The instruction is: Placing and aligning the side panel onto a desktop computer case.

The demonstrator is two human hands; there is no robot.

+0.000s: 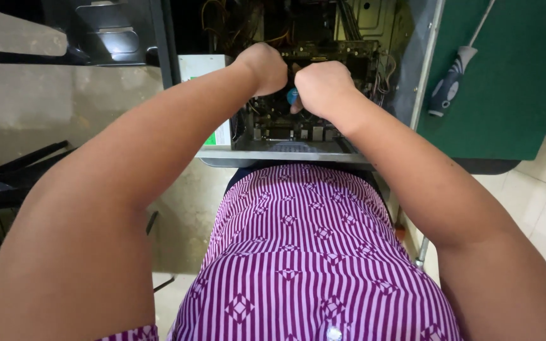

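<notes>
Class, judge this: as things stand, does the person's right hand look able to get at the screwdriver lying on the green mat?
Probably yes: the screwdriver lies uncovered on the green mat, beside the right hand, with nothing between.

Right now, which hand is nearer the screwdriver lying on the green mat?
The right hand. It is inside the open computer case, just left of the mat's edge; the screwdriver lies beyond it. The left hand sits farther left, beside the right.

Purple-and-white striped shirt [304, 252], diamond motifs, bare forearms
</notes>
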